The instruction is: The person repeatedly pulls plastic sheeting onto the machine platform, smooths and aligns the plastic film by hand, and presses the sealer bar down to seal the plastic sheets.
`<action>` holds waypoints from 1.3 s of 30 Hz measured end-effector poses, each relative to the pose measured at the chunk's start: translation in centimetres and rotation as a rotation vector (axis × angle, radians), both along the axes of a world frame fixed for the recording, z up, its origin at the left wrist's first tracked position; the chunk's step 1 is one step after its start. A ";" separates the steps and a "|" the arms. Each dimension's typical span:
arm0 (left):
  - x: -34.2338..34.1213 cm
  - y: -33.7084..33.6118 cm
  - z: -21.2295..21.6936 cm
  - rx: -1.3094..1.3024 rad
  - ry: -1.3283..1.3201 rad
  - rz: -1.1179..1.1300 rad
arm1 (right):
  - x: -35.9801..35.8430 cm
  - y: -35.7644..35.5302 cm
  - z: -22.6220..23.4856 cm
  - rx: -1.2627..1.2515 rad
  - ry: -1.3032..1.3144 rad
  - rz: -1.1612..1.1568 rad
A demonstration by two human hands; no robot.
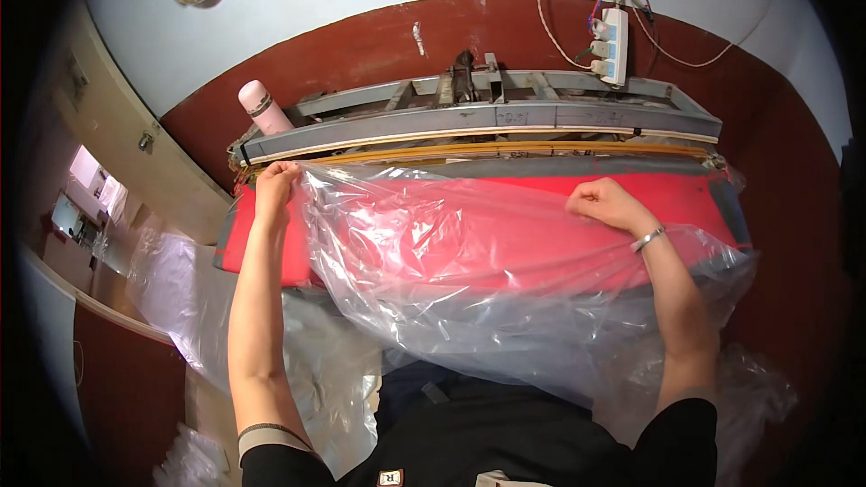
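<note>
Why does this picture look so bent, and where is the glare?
Head view: fisheye distortion bows the wall's dark red band, with black corners; head view: white glare streaks the clear plastic film, strongest nearer the left hand, over the red surface.

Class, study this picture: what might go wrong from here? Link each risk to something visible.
The clear film is creased beside the left hand, so it might not lie flat. It also hangs over the front edge of the red surface; that slack could drag it askew.
</note>
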State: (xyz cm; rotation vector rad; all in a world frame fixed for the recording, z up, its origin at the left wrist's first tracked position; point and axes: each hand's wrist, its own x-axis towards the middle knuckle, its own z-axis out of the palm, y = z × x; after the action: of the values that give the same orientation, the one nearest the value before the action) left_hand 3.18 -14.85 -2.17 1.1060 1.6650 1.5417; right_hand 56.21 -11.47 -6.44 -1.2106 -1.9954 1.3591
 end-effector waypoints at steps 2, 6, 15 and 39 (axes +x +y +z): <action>-0.3 0.3 -0.2 -0.014 -0.018 0.004 | 0.0 -0.5 0.4 0.170 0.046 -0.056; 1.7 2.5 -2.4 0.183 -0.164 0.114 | 0.7 -0.9 0.3 0.205 -0.020 -0.114; 7.9 7.4 -11.2 0.235 0.522 0.437 | 0.0 5.0 -3.6 0.868 -0.260 -0.924; 6.4 10.4 -11.3 0.362 -0.043 0.614 | -0.3 8.4 -5.5 0.710 0.165 -1.102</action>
State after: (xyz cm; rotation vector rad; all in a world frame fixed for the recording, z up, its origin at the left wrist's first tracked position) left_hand 9.61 -4.42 -13.45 0.7431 1.8419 2.3058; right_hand 55.95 -3.04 -11.96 -1.3881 -1.1263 0.1646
